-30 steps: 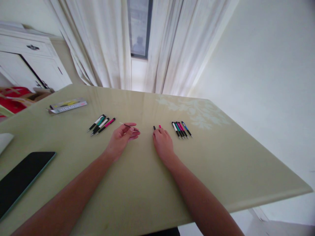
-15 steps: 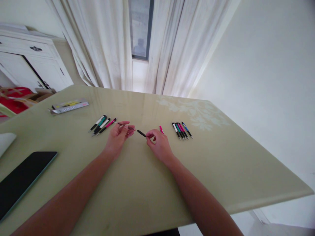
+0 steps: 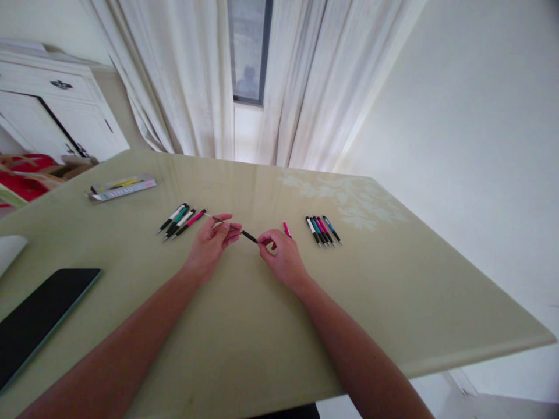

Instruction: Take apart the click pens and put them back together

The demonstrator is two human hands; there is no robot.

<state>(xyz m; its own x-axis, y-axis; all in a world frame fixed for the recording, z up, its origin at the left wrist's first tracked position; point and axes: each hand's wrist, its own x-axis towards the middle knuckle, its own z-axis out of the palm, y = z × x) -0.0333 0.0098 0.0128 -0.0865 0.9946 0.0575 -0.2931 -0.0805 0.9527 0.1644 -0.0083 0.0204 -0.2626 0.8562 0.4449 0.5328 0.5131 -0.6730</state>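
Between thumb and fingers, my left hand (image 3: 212, 241) holds a thin pen refill (image 3: 213, 217) that slants down to the right. My right hand (image 3: 282, 254) pinches the lower end of a short black pen grip (image 3: 249, 236). The refill's tip meets the grip's upper left end, or lies right at it. A pink pen barrel (image 3: 286, 229) lies just behind my right hand. Several pens (image 3: 178, 221) lie left of my left hand, the pink one nearest. Another row of pens (image 3: 321, 231) lies to the right.
A clear-and-white pen package (image 3: 123, 187) lies at the table's back left. A dark tablet or phone (image 3: 46, 314) rests at the left front, with a white object (image 3: 11, 251) behind it. The table's right edge runs beside the wall.
The refill and the black grip have come together; a small gap showed between them before. Both hands have barely moved.
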